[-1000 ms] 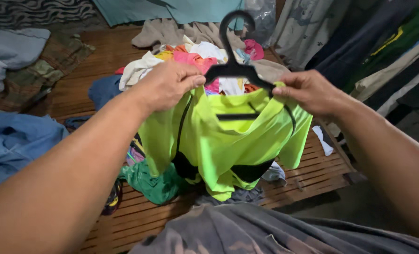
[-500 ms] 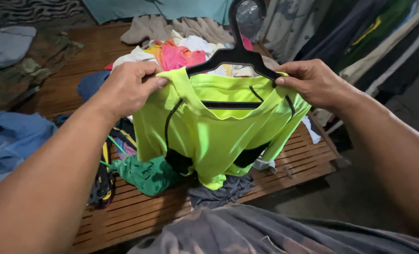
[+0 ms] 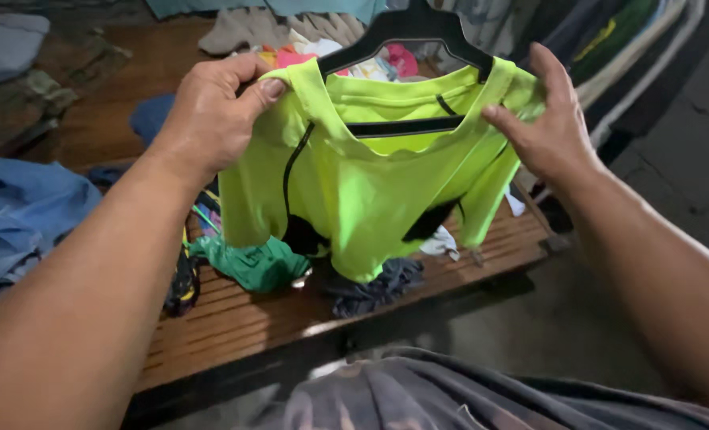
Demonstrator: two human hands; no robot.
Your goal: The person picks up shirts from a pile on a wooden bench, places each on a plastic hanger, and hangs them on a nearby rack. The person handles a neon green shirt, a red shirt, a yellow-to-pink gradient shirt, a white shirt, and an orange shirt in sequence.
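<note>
Lifted neon shirt (image 3: 354, 183) and black hanger (image 3: 406, 36) toward top of frame; hook now cut off. My right hand (image 3: 550, 127) loosened, fingers spread at shoulder. My left hand (image 3: 211, 111) raised higher.

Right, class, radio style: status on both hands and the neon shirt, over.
Left hand pinching the neon yellow shirt at its shoulder. Right hand on the other shoulder, fingers spread. Shirt draped on black hanger, above the slatted wooden platform. Nothing in the way.
</note>
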